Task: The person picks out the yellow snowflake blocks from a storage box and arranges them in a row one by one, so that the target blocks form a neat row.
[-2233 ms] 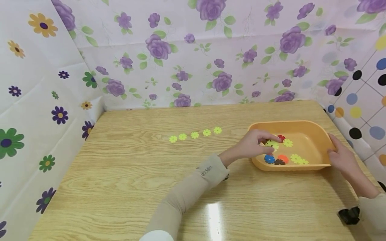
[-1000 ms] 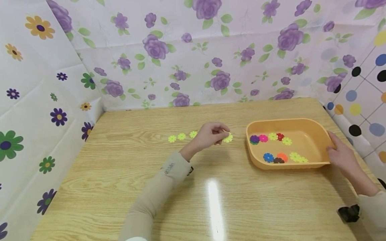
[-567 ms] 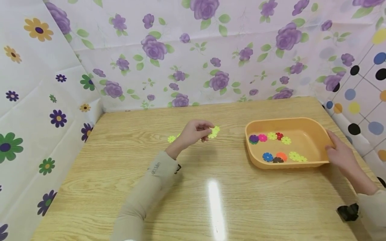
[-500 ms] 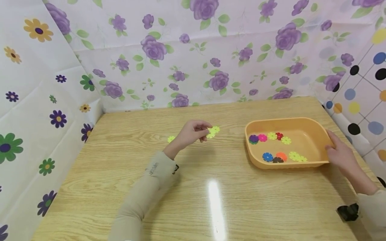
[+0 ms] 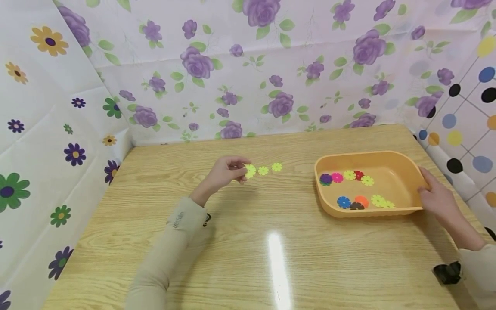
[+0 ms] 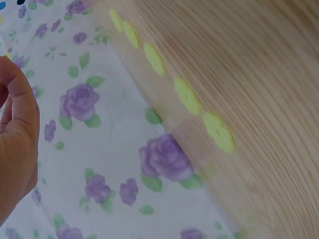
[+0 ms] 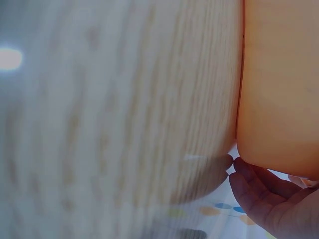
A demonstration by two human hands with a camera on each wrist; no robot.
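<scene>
My left hand pinches a yellow flower-shaped plastic disc above the table, at the row of like discs. Two yellow discs of that row show just right of it in the head view; the hand hides the others. The left wrist view shows several row discs lying on the wood, and part of the left hand at the edge. With thumb and fingers, my right hand grips the right end of an orange plastic basin. In the right wrist view its fingers curl under the basin's corner.
Inside the basin lie yellow discs, a blue disc, a pink disc and several others. A flowered cloth hangs behind the wooden table. A black object sits by the right sleeve.
My left hand has left the basin with a yellow disc and moved left along the row, uncovering the row's right-end discs. The right hand keeps its grip on the basin.
</scene>
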